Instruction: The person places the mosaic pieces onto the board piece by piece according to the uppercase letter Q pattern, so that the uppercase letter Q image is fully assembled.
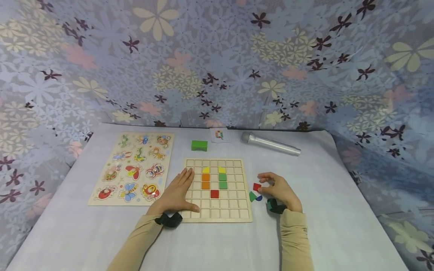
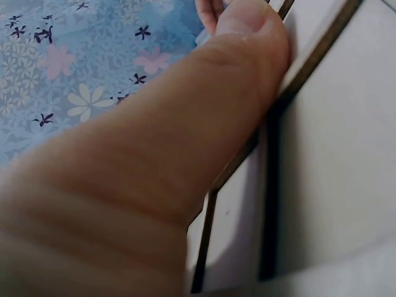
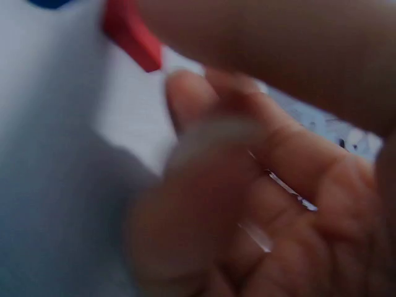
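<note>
My left hand (image 1: 176, 193) lies spread on the left part of a wooden grid board (image 1: 234, 214), thumb over its lower cells. On the board sit yellow pieces (image 1: 222, 170), orange squares (image 1: 205, 180), green squares (image 1: 222, 180) and one red square (image 1: 214, 194). To the right of the board, my right hand (image 1: 279, 190) is bent over another red square (image 1: 256, 186). The thumb tip overlaps that square's edge, while the index fingertip is apart from it. In the right wrist view the red square (image 3: 133, 37) shows beside the large near digit; the other fingers are loosely bent.
A green triangle (image 1: 252, 196) and a blue piece (image 1: 259, 198) lie beside the board. Behind it are a green block (image 1: 199, 145), a small pattern card (image 1: 219, 135) and a silver microphone (image 1: 271, 143). An insect puzzle board (image 1: 113, 165) lies at left.
</note>
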The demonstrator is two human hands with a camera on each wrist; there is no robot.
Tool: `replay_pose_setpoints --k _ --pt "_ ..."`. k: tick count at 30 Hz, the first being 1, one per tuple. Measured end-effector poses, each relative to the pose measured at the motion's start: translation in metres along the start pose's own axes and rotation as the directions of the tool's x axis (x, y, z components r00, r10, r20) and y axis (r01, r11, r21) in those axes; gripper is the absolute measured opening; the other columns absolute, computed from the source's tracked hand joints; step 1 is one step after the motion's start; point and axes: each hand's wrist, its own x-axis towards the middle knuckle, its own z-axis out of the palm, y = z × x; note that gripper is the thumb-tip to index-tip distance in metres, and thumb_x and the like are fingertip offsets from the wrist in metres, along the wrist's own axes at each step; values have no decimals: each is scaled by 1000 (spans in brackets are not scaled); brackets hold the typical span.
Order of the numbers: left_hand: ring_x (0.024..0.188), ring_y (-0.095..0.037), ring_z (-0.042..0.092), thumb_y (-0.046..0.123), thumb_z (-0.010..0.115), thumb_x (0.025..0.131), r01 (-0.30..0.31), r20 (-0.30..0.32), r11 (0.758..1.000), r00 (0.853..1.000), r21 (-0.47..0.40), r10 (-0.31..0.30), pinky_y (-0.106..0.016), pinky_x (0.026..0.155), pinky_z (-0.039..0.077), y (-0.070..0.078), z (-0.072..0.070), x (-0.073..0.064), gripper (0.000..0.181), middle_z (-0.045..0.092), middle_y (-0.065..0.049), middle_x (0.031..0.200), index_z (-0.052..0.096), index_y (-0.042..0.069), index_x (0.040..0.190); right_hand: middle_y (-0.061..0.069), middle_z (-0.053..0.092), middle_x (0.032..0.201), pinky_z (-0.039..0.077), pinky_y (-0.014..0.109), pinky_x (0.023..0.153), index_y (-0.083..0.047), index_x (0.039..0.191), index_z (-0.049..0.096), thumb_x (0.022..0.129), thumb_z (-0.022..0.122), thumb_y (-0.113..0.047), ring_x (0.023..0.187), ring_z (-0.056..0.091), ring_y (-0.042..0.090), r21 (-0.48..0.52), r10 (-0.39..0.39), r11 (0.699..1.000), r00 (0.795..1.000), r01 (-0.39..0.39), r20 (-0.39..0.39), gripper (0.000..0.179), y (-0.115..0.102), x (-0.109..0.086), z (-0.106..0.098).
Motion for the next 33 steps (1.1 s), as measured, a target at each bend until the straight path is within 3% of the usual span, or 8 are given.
replay_pose_setpoints --k 3,9,13,15,18,23,30,33 --pt "152 -36 0 58 79 68 -3 -5 1000 1000 -3 3 -49 124 7 1 0 0 124 3 -19 163 12 -5 153 20 61 117 45 26 64 -2 125 59 77 78 -10 82 51 21 -23 -17 1000 1000 18 21 53 5 0 -2" --pt "152 -36 0 58 78 68 -3 -5 1000 1000 -4 3 -49 124 7 1 -1 0 124 4 -20 163 13 -5 153 15 61 101 39 27 67 -1 110 66 78 77 -11 80 48 20 -173 -57 984 997 48 -52 36 -3 6 9" --pt "152 -36 0 59 78 68 -2 -6 1000 1000 -3 2 -49 124 7 1 0 -1 125 4 -20 163 13 -5 153 16 62 101 41 29 69 -1 108 67 81 74 -15 81 51 22 -214 -68 976 992 44 -108 30 -6 13 16" --pt "152 -35 0 59 78 68 -1 -3 1000 1000 -2 1 -49 124 7 0 0 0 125 3 -19 163 12 -5 153 17 63 104 40 29 70 -1 109 67 83 73 -16 83 52 22 -200 -86 978 987 57 -139 31 -7 17 20" --pt "152 -36 0 60 78 68 -2 0 1000 1000 3 2 -49 124 7 0 0 -1 125 3 -19 163 12 -5 153 18 65 107 42 26 63 -2 114 65 85 73 -16 75 52 19 -104 -94 991 984 79 -149 34 -9 24 27" --pt "151 -36 0 60 78 68 -3 -5 1000 1000 14 3 -49 124 8 -1 0 -2 125 3 -19 163 12 -5 153 20 65 109 48 24 52 -4 124 61 90 69 -19 63 53 14 89 -91 992 995 94 -46 38 -19 32 36" --pt "151 -36 1 58 78 68 -9 -4 1000 1000 2 10 -50 123 9 -1 -1 0 124 5 -20 163 13 -6 152 20 65 115 47 26 56 -3 122 64 93 65 -19 79 60 23 74 -152 986 988 152 -5 33 -49 41 47" --pt "151 -37 2 59 78 68 -11 0 1000 1000 -1 11 -51 123 9 -1 0 0 124 5 -20 163 13 -6 152 18 67 118 52 27 65 -4 119 67 91 68 -18 88 65 27 51 -181 982 984 180 10 31 -64 50 60"
